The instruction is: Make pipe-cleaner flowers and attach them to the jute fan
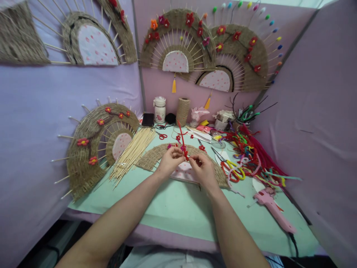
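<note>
Centre of frame: left hand [170, 163] and right hand [204, 171] meet over woven fan [151, 156], fingers of both pinching bunched lower end of red pipe cleaner [182, 139]. Step in hand, I'd judge: bending that end into shape. Next move seems to call for firm pinch, loose length guided round. Long axis near upright, tilted slightly toward frame's left; free tip points up, by twine spool [183, 111].

No words, numbers or brands can be read, whether on the white jar [160, 112] beyond the fingers [176, 152] or on the pink glue gun [275, 211] to their right.
</note>
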The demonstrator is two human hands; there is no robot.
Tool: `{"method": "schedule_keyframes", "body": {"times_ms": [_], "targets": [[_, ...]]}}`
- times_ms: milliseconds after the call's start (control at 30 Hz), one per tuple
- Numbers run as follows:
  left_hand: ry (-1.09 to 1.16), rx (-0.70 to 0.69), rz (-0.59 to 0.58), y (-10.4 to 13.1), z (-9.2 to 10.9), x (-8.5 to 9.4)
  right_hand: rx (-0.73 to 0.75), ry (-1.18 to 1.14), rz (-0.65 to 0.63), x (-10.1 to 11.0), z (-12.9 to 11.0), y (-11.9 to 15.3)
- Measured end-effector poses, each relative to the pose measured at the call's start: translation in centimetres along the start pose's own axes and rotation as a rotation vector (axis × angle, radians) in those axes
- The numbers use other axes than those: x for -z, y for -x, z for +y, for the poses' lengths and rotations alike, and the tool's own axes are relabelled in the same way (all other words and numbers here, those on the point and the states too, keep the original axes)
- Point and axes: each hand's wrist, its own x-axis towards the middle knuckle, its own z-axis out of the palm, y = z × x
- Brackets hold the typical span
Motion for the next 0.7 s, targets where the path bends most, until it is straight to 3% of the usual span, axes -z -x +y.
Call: {"method": "schedule_keyframes", "body": {"times_ms": [433,700], "targets": [[0.169,0.204,-0.195,-0.05,0.76,0.58,-0.313,-0.23,-0.155,1.09,0.27,-0.45],[0.256,0.235,-0.155,-0.02,0.68,0.46,-0.274,-0.17,-0.131,1.0,-0.16,-0.35]]}}
